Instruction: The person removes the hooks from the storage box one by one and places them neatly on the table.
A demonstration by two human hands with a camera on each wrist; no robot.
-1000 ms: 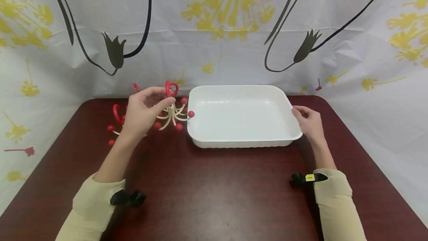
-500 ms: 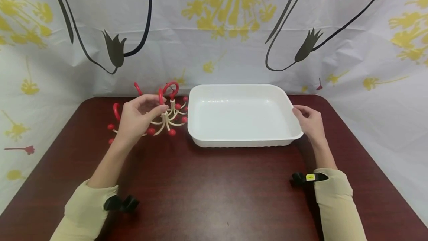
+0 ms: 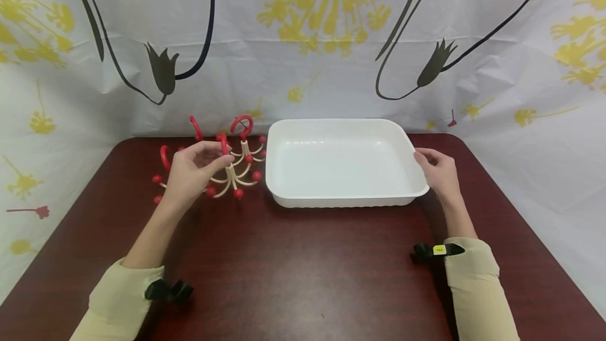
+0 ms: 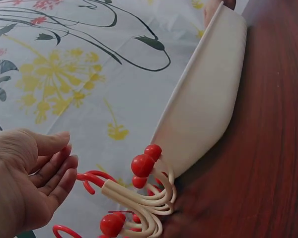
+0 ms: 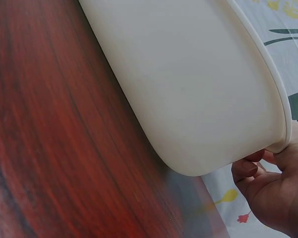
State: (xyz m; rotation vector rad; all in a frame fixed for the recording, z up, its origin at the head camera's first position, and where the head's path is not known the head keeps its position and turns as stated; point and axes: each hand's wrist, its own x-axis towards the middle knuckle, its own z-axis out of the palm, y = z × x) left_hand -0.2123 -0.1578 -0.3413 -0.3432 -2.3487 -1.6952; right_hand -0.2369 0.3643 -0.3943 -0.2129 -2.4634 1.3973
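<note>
My left hand point(image 3: 191, 170) pinches the red hook of a hook hanger point(image 3: 230, 177), which has cream curved arms tipped with red balls. The hanger stands upright close to the table, left of a white rectangular tray point(image 3: 347, 164). In the left wrist view, the fingers of the left hand point(image 4: 32, 173) are at the red hook, and the cream arms point(image 4: 134, 201) spread out beyond it. At the tray's right rim, my right hand point(image 3: 437, 172) grips the edge between thumb and fingers. The right wrist view shows that hand point(image 5: 273, 183) at the tray corner.
Behind the held hanger stands a similar hanger point(image 3: 244, 143) beside the tray. More red hooks point(image 3: 165, 158) rise left of my left hand, their lower parts partly hidden by it. The dark red-brown table point(image 3: 303, 262) meets a patterned cloth point(image 3: 303, 67) at the back.
My left hand has moved left and toward me, lowering the hanger it holds and uncovering the similar one behind. The right hand and the tray stay in place.
</note>
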